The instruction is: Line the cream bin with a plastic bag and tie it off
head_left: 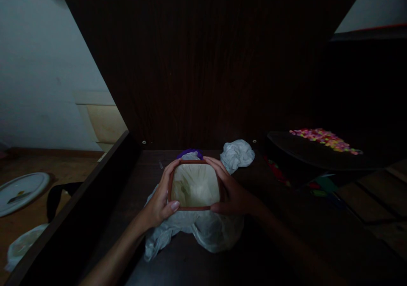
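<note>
Between my two hands is a small, rounded-square bin (194, 208) with a reddish-brown rim. A pale, creased plastic bag (197, 184) lines its inside, and thin whitish plastic (219, 233) spreads out below the rim on the near side. My left hand (163, 197) grips the left side of the rim, thumb on the near edge and fingers toward the far corner. On the right side, my right hand (230, 192) holds the rim in the same way. The bin's outer walls are hidden.
A crumpled whitish plastic bag (238, 154) and something purple (190, 153) lie behind the bin on the dark wooden surface (178, 264). A raised side board (92, 188) runs along the left. Pink and yellow small pieces (324, 139) lie at right. A white oval object (23, 192) is on the floor.
</note>
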`<state>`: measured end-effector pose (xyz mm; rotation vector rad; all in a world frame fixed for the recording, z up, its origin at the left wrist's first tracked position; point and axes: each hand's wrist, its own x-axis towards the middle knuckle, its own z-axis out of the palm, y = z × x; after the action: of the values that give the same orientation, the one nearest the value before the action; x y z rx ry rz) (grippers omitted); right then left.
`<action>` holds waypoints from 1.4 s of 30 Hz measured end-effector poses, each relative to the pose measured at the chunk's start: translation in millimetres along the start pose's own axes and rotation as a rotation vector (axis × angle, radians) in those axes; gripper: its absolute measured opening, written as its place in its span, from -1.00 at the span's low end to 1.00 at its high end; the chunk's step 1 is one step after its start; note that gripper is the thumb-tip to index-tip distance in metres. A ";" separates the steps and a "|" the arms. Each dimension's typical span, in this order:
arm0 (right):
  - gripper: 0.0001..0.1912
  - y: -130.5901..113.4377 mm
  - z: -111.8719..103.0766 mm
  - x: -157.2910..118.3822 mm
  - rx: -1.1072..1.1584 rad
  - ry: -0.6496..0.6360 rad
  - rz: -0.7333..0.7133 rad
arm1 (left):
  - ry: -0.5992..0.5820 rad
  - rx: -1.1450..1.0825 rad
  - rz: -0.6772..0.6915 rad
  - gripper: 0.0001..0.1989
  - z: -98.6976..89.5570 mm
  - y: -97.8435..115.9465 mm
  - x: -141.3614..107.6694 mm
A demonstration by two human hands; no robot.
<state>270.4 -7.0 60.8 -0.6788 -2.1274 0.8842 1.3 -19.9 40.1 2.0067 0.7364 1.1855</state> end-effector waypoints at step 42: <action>-0.87 10.6 7.0 -2.4 0.154 0.473 0.274 | 0.309 0.365 -0.331 -0.55 -21.3 7.2 -42.3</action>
<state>268.4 -4.7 48.3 -1.0026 -1.5547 0.9124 -34.7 -50.2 31.7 1.8947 1.4698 1.2375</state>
